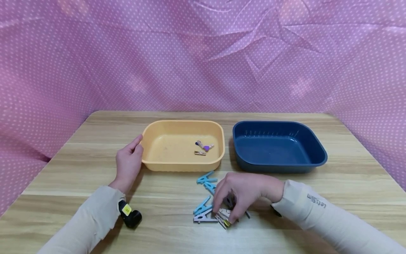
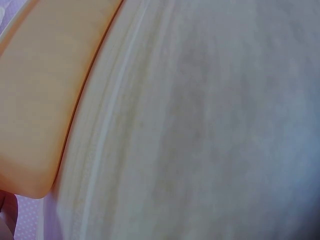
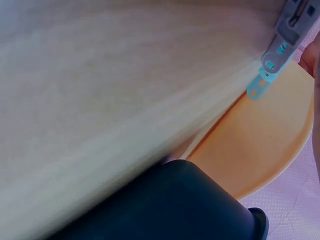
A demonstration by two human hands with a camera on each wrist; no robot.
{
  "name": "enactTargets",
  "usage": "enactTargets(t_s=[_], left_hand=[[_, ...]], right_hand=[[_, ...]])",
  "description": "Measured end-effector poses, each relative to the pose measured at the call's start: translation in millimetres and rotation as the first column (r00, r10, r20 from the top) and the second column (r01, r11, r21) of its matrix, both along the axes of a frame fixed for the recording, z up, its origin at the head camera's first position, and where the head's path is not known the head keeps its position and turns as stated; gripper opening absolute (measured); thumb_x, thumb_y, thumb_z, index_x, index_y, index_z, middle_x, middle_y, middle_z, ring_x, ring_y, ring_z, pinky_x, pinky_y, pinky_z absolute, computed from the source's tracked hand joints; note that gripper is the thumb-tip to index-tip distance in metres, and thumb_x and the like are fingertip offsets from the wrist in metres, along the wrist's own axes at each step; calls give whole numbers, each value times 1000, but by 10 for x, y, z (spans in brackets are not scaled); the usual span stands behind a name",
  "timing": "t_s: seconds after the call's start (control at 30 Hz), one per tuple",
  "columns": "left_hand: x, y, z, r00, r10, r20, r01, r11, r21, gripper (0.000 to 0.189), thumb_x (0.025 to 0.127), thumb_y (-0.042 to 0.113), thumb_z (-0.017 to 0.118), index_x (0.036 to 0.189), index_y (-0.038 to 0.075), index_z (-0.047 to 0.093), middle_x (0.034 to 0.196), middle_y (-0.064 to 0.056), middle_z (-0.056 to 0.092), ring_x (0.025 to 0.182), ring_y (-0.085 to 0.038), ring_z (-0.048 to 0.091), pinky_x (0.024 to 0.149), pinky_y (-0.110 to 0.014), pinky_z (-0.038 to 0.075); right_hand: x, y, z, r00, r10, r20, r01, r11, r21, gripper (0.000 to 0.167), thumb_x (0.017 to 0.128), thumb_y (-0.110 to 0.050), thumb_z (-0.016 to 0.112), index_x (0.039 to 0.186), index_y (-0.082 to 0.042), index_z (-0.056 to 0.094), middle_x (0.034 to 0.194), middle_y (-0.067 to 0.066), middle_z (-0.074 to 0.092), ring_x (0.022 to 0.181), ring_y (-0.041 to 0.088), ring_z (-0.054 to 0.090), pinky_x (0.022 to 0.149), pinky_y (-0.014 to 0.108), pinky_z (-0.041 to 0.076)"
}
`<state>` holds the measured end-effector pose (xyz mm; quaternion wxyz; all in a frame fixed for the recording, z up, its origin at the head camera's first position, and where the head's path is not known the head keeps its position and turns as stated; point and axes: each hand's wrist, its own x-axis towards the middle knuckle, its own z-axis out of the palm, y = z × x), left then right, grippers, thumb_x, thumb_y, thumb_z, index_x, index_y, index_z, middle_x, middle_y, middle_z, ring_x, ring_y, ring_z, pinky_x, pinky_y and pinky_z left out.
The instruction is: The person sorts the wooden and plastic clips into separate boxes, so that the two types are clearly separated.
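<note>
My left hand (image 1: 130, 162) holds the left end of a yellow plastic tub (image 1: 177, 167), with thumb and forefinger at its rim. Inside that tub lie a few small wooden clothespins (image 1: 200, 153), one with a purple decoration. My right hand (image 1: 245, 188) reaches down over a small pile of clothespins, thumb and fingertips on either side of a wooden clothespin (image 1: 220, 221) with a yellow decoration; whether they pinch it cannot be made out. Beside the fingers lie light-blue plastic clothespins (image 1: 202, 206) and a grey clothespin (image 1: 204, 216). The hand hides part of the pile.
A dark blue tub (image 1: 276, 164) stands right of the yellow one, behind my right hand. Both tubs rest on a wood-grain table (image 1: 165, 211). Pink dotted cloth (image 1: 203, 70) hangs behind and along the sides.
</note>
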<state>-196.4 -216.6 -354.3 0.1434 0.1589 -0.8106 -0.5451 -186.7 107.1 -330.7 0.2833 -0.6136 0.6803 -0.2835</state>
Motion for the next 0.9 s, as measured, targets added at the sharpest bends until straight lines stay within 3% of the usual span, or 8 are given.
enactTargets(t_s=[0.37,0.77,0.9], left_hand=[[0,8,11,1000,2,9,-2,1000,22,39,95,21,41,133,21,49,139,8,44,126,-9,41,99,-25,41],[-1,8,12,1000,-2,24,2,1000,26,39,96,22,41,134,21,48,140,9,43,128,-9,40,100,-25,40],[2,6,17,1000,-2,22,2,1000,20,39,96,22,41,134,21,48,140,9,43,127,-9,40,99,-25,40]], right_hand=[[-31,32,55,998,-5,69,15,989,-148,30,74,-14,74,103,-6,70,105,1,69,101,7,58,89,27,50],[-83,23,175,993,-24,112,62,935,-350,30,71,-8,76,99,-1,69,99,13,69,98,15,61,86,33,53],[-95,50,236,987,-63,145,115,913,-391,32,68,-5,77,99,0,69,98,17,69,99,17,62,88,35,52]])
